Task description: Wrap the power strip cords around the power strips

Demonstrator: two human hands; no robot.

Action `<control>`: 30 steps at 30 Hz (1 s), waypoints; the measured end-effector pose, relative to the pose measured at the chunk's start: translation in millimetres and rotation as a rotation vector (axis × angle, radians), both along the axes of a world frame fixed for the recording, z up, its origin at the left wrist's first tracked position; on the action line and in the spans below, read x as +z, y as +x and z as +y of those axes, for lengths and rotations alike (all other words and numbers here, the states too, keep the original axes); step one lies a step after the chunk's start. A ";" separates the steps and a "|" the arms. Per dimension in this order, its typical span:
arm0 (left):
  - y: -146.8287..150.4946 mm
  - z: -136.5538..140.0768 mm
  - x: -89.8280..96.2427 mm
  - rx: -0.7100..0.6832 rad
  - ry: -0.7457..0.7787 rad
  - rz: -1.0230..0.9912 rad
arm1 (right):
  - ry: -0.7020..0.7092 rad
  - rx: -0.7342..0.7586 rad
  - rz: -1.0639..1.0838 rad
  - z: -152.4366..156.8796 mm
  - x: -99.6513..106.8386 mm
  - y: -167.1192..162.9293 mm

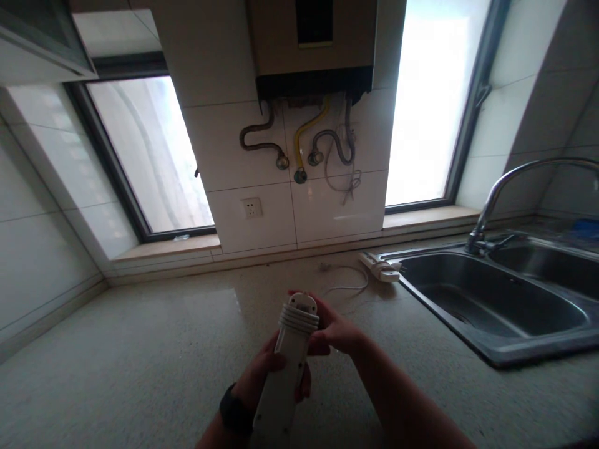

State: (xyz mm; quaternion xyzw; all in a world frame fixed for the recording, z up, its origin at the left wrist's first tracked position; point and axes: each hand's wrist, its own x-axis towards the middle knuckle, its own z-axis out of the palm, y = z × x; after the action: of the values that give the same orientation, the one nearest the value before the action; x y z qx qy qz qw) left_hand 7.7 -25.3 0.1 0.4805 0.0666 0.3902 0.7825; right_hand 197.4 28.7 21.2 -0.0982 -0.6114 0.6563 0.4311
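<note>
A long white power strip (pixel 283 380) is held up over the countertop, tilted away from me. Its white cord (pixel 299 318) is wound in several turns around the far end. My left hand (pixel 267 366) wraps around the strip's middle, thumb on top, with a dark watch on the wrist. At the far end, my right hand (pixel 331 330) is closed on the coiled cord, and some of its fingers are hidden behind the strip. A second white power strip (pixel 381 268), also with cord wound round it, lies on the counter beside the sink.
The speckled countertop (pixel 140 349) runs along the tiled wall. A double sink (pixel 491 293) with a curved faucet (pixel 496 193) is at right. A loose white cord (pixel 350 287) lies ahead. Above are a wall socket (pixel 251 207) and a water heater (pixel 313 53) with hoses.
</note>
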 end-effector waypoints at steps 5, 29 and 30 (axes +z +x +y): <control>1.3 -0.4 -4.3 -0.125 -0.040 -0.027 | -0.010 0.124 0.014 -5.0 5.4 1.9; -5.6 12.2 2.8 0.908 0.730 0.787 | 0.079 -0.660 -0.133 17.6 -2.2 0.1; -4.6 12.7 1.2 0.973 0.833 0.841 | 0.088 -0.722 -0.168 18.6 -5.1 -2.7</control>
State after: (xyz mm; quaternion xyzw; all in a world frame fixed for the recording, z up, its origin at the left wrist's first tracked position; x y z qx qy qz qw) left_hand 3.2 -12.5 1.4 0.7604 0.4103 0.4679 0.1859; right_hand 194.7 47.3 16.1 -0.3424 -0.5983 0.4247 0.5869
